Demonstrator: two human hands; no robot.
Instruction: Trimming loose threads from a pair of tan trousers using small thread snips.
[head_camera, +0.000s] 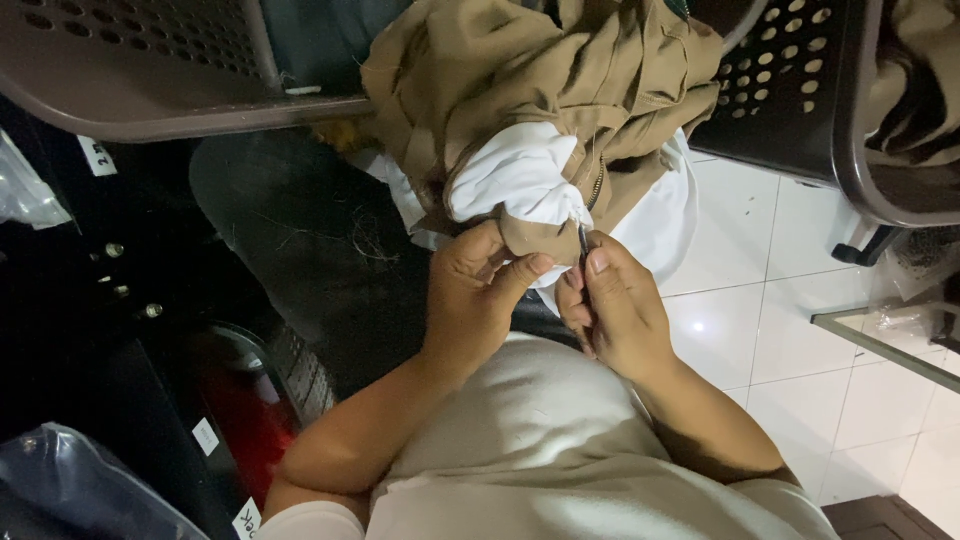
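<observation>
Khaki jacket with white lining hangs bunched just above both hands. Its zipper runs down toward the right hand, which pinches a thin dark tool upright at the fabric edge. Beside it, the left hand pinches that fold. Perforated dark baskets flank them over white floor tiles.

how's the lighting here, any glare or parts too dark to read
Head view: the white floor tiles carry a small glare spot; the left side under the perforated basket sinks into deep shadow; both hands, left and right, and the tan garment are evenly lit and sharp.
</observation>
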